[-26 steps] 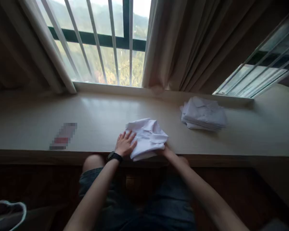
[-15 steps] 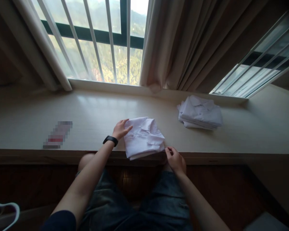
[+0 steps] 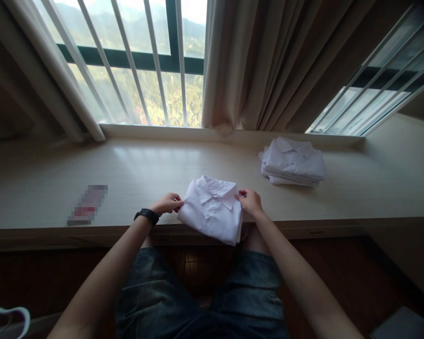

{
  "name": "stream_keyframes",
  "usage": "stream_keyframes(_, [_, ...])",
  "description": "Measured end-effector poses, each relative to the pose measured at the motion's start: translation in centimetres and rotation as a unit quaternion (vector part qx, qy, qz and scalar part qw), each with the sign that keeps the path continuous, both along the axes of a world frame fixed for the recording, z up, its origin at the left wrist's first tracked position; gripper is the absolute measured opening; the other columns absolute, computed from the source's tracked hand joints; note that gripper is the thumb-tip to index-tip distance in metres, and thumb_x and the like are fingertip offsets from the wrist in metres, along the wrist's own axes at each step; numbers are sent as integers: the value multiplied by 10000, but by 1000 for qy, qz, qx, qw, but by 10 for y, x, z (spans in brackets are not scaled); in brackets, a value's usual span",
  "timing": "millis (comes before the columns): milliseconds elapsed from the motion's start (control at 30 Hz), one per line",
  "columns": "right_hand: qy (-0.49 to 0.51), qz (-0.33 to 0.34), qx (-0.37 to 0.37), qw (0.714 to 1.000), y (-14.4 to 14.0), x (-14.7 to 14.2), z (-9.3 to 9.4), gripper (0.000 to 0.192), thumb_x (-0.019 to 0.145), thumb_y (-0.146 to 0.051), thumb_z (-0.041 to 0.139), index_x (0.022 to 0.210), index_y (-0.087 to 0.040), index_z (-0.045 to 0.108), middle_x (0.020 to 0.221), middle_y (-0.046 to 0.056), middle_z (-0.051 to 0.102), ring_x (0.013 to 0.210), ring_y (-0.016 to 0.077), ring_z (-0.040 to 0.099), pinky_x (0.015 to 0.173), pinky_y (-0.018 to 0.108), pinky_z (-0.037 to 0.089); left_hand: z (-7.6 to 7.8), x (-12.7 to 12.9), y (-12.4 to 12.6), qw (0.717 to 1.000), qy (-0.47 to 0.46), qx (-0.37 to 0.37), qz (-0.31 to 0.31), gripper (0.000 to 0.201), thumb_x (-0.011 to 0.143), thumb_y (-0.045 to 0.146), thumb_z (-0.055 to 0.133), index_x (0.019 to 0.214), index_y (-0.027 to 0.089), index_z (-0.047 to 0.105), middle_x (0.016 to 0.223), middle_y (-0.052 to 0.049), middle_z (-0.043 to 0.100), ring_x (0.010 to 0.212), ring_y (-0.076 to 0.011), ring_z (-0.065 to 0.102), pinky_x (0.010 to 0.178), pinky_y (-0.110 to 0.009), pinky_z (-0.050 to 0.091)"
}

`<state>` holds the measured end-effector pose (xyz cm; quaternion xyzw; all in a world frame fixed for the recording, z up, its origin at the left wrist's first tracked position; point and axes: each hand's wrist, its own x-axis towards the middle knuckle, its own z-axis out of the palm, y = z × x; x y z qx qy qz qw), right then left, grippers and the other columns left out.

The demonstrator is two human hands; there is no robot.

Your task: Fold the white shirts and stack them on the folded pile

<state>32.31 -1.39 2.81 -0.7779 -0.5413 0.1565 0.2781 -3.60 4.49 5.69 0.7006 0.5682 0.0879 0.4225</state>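
A folded white shirt lies in front of me at the edge of the pale ledge, its collar toward the window and its lower part jutting past the edge. My left hand, with a black band on the wrist, pinches the shirt's left side. At the right end of the collar, the fingers of my right hand are closed on the shirt's right edge. Farther back on the right sits a stack of folded white shirts, apart from both hands.
On the left of the ledge lies a flat blurred-out item. Curtains and a barred window stand behind it. A white curved object shows at the lower left, below the ledge.
The shirt has been turned so its collar points to the window. My left hand has shifted down its left side; my right hand has moved up to the collar's right end.
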Motion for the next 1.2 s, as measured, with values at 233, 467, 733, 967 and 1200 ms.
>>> stream_keyframes(233, [-112,56,113,986,32,-14,3,407,960,-349,523,1287,-137,639,1332,158,626,1251,254,565,1066,366,429,4,23,-31,963,55,255,66,219,883,314,515,983,182,658,981,-104,724,921,-249,688,843,-372,526])
stream_keyframes(467, [-228,84,13,970,-3,-73,-30,667,1032,-531,294,1575,-145,325,1654,146,205,1535,331,125,1232,542,88,-16,94,0,939,128,318,9,628,994,508,387,1520,167,412,1597,-189,345,1479,-372,307,1170,-538,305])
stream_keyframes(733, [-175,73,6,982,-7,-74,-36,577,1022,-575,298,1567,-386,307,1668,54,198,1526,353,141,1184,639,115,-55,104,3,938,84,333,-40,573,1015,498,329,1528,256,412,1655,-104,249,1534,-336,175,1218,-560,212])
stream_keyframes(967, [-80,-30,94,992,15,-31,-31,493,985,-389,419,1330,-98,619,1322,207,605,1268,293,505,1118,451,351,-39,86,29,940,-7,299,167,498,912,389,553,1313,98,599,1323,-213,588,1266,-311,549,1117,-444,401])
stream_keyframes(1200, [31,-47,41,998,39,-12,-23,376,816,-396,680,1086,-138,723,1126,143,708,1057,253,635,953,335,465,-23,76,56,969,-56,123,206,429,686,422,785,996,134,715,891,-109,737,921,-281,698,840,-384,540])
